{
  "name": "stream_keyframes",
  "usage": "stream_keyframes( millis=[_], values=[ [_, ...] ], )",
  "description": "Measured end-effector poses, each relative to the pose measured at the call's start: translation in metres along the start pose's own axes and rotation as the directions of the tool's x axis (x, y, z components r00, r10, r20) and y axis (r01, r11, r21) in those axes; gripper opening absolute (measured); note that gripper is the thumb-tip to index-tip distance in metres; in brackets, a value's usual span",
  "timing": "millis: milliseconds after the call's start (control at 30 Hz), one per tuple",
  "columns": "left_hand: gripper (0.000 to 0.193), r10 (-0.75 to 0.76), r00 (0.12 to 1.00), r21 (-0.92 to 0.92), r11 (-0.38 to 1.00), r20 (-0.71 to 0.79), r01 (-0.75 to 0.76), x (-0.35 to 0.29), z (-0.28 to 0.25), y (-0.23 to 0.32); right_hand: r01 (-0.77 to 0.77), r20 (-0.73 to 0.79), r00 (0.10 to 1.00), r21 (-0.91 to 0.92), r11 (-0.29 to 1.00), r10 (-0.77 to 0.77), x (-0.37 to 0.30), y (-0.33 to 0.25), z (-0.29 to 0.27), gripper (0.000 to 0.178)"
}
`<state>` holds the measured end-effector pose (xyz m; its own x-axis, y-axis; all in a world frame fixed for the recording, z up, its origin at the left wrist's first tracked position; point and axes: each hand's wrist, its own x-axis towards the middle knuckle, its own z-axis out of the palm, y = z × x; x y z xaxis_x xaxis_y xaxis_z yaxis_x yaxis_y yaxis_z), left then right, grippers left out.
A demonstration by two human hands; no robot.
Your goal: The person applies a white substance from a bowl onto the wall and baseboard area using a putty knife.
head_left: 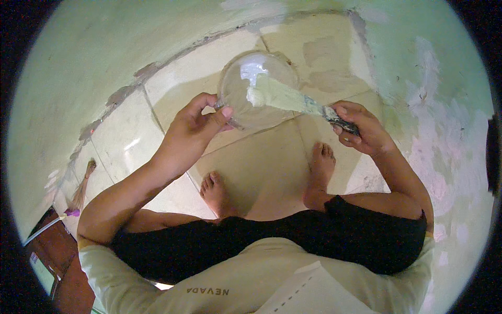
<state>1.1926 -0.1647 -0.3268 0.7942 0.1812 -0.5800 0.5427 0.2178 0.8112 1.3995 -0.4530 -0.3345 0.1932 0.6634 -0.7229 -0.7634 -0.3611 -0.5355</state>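
My left hand (197, 121) grips the left rim of a clear, round, shallow plastic bowl (269, 118), thumb on the near side. Across the bowl lies the blade of a putty knife (314, 107), coated in pale paste. Its dark, paste-smeared handle sits in my right hand (363, 125), with the fingers wrapped round it. At the blade's tip, over the middle of the bowl, is a lump of white paste (256, 96). The bowl is held above the floor, out in front of my knees. How much paste the bowl itself holds is hard to tell.
Pale floor tiles (251, 167) lie below, with my bare feet on them. A green wall (426, 99) with whitish patches rises at the right, and another wall (130, 31) runs along the far left. A small broom (82, 191) lies at the left near a brown surface (57, 246).
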Motion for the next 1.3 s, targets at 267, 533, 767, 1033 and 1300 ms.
stream_keyframes(
  millis=[267, 533, 767, 1033, 1300],
  values=[
    [0.027, 0.019, 0.999, -0.011, 1.0, -0.034, -0.02, -0.004, 0.002, 0.001, 0.166, 0.048, 0.983, 0.17, 0.971, -0.177, -0.014, 0.015, -0.04, 0.036],
    [0.023, 0.063, 0.996, -0.015, 0.998, -0.066, -0.064, 0.003, 0.002, -0.007, 0.525, -0.356, 0.834, 0.279, 0.804, -0.421, -0.092, 0.054, -0.124, 0.034],
    [0.024, 0.022, 0.998, 0.006, 1.0, -0.064, -0.022, 0.002, 0.003, -0.005, 0.617, -0.623, 0.706, 0.307, 0.725, -0.337, -0.148, 0.069, -0.171, 0.034],
    [0.018, 0.046, 0.998, 0.008, 0.999, -0.03, -0.046, 0.004, 0.004, -0.004, 0.614, -0.648, 0.694, 0.307, 0.727, -0.312, -0.188, 0.031, -0.193, 0.038],
    [0.025, 0.032, 0.999, -0.029, 0.999, -0.032, -0.033, 0.007, 0.003, -0.004, 0.674, -0.668, 0.679, 0.4, 0.621, -0.306, -0.204, -0.003, -0.169, 0.032]
  ],
)
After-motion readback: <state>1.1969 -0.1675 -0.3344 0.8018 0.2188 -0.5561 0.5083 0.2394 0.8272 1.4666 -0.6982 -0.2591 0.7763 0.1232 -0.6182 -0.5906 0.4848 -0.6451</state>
